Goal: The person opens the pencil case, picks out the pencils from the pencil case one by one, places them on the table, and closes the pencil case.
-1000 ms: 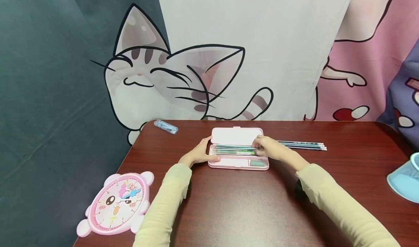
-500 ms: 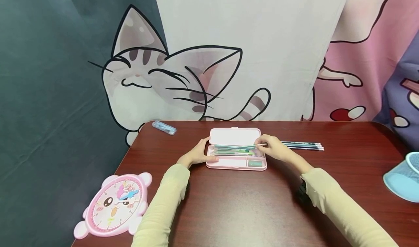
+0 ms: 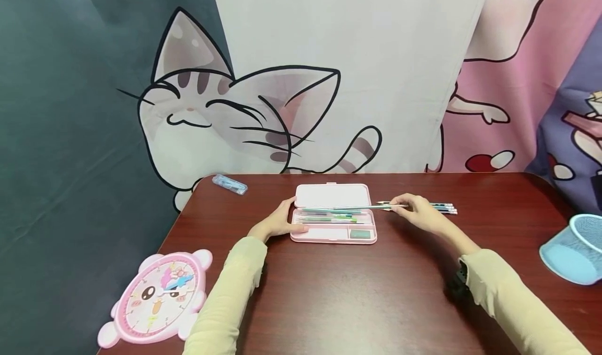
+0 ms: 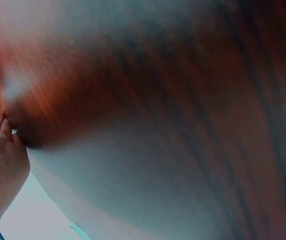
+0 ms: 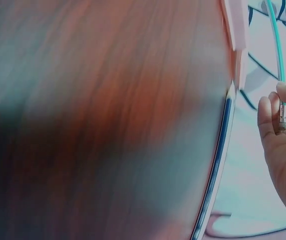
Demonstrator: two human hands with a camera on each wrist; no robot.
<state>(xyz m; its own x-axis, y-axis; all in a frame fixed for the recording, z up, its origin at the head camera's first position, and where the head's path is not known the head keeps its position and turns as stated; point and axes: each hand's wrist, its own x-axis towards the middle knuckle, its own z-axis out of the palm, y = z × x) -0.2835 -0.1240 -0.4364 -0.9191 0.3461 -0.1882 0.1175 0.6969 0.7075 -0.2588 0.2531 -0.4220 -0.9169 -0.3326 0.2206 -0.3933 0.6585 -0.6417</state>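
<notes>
A pink pencil case [image 3: 334,235] lies with its lid up on the table, several pencils in its long tray and a green-grey block [image 3: 360,234] in a front compartment. My left hand [image 3: 277,221] grips the case's left end, thumb at the front and fingers behind; the left wrist view catches this hand [image 4: 5,165] at its edge. Between thumb and fingers, my right hand [image 3: 416,212] pinches a teal pencil [image 3: 371,207] near its end, its far part over the case. The right wrist view shows this pencil [image 5: 278,45] raised. Several dark pencils [image 3: 444,208] lie on the table beyond the right hand.
A pink animal-shaped clock [image 3: 157,300] lies at the table's left edge. A small blue translucent packet [image 3: 230,184] is at the back left. At the right, a blue mesh cup [image 3: 574,250] lies tilted. A printed curtain hangs behind the table.
My right hand has lifted the teal pencil from the case and carried it right, towards the loose pencils. My left hand keeps its hold on the case. The head view has turned slightly right.
</notes>
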